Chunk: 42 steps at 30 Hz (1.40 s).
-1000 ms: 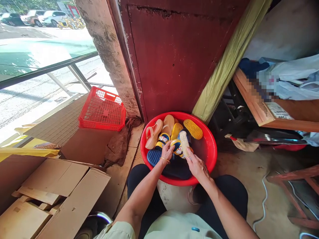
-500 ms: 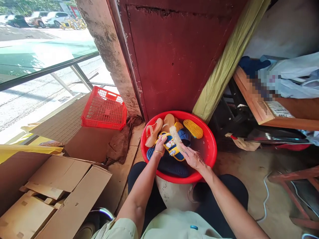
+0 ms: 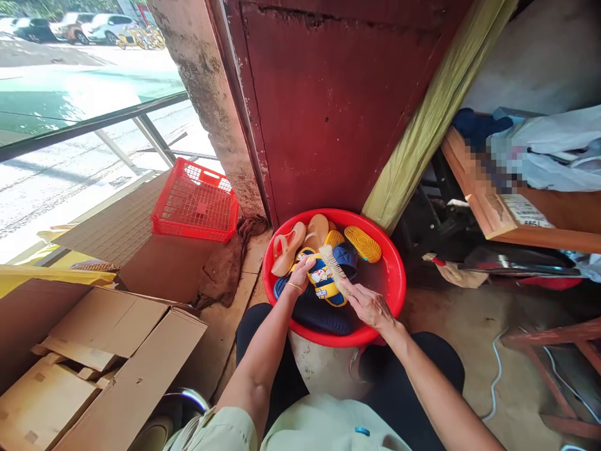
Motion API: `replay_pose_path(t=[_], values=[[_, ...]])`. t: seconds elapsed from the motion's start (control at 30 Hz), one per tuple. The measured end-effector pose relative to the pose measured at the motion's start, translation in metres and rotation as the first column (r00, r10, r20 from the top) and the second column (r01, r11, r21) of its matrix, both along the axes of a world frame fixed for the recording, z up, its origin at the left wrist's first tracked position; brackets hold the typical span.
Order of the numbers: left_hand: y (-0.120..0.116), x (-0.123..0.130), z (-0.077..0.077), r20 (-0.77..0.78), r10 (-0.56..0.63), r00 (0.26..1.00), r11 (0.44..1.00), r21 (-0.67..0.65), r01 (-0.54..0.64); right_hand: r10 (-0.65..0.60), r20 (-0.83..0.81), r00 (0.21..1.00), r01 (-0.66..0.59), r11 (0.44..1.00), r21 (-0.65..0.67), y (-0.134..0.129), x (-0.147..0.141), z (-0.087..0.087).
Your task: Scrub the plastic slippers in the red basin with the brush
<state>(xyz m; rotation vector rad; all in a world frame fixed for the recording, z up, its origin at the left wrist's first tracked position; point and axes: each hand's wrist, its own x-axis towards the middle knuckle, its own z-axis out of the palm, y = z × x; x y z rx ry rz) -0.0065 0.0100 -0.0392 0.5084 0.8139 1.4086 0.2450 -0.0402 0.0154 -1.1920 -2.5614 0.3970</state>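
Observation:
My left hand [image 3: 301, 273] is closed on the edge of a blue and yellow slipper [image 3: 320, 289] with a cartoon figure on its strap. In my right hand [image 3: 369, 303] is a pale scrubbing brush [image 3: 331, 262], held by its near end with the bristles over the slipper's right side. Both are above a red basin [image 3: 399, 275] with dark water in it. Around the slipper lie beige sandals [image 3: 287, 249], a yellow-soled slipper [image 3: 363, 243] with its sole up, a dark blue slipper [image 3: 345, 258] and a long navy one [image 3: 319, 316].
A dark red door [image 3: 328, 113] stands right behind the basin. On the left are a red plastic crate [image 3: 197, 207], a brown cloth [image 3: 220, 275] and an opened cardboard box [image 3: 107, 326]. At right are a wooden table [image 3: 502, 219] and a white cable [image 3: 496, 376] on the floor.
The brush has shifted slightly down over the slipper, along with my right hand. My left hand keeps its hold, and the slipper's tilt differs a little.

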Motion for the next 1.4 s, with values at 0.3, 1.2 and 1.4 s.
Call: replay_pose_path(t=[0.3,1.2,1.4], values=[[0.004,-0.004,0.002,0.089,0.001,0.996,1.000,0.006,-0.002,-0.025,0.077,0.997,0.020,0.997,0.072,-0.028,0.092,-0.030],[-0.011,0.026,0.000,-0.200,-0.190,0.961,0.974,0.084,0.210,-0.439,-0.427,0.791,0.453,0.888,-0.073,0.025,-0.041,-0.053],[-0.008,0.026,-0.007,-0.232,-0.182,0.956,0.968,0.130,0.216,-0.127,-0.224,0.966,0.177,0.960,0.218,0.005,-0.024,-0.050]])
